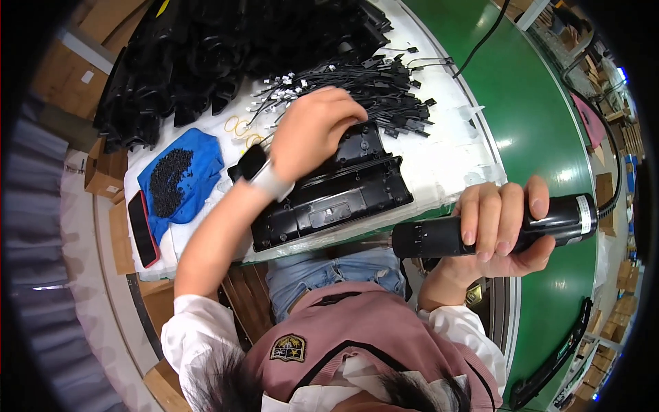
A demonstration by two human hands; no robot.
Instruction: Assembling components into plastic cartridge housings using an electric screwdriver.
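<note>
My right hand (pixel 495 218) is wrapped round a black electric screwdriver (pixel 429 237), held level above the table's front right edge with its bit toward the left. My left hand (pixel 314 127) reaches over a black plastic housing (pixel 333 206) with ribs and screw posts. Its fingers are bent and closed at the far side, by a second black plastic piece (pixel 360 145); what they hold, if anything, is hidden. Just beyond that hand lies a heap of black cables (pixel 384 89) with small white connectors (pixel 287 82).
A blue cloth (pixel 206 147) carries a pile of small black screws (pixel 170 180). Beside it lies a red-edged phone (pixel 143 230). Rubber bands (pixel 240 127) sit near the cables. Black plastic parts (pixel 206 48) are stacked at the back. A green surface (pixel 549 161) runs along the right.
</note>
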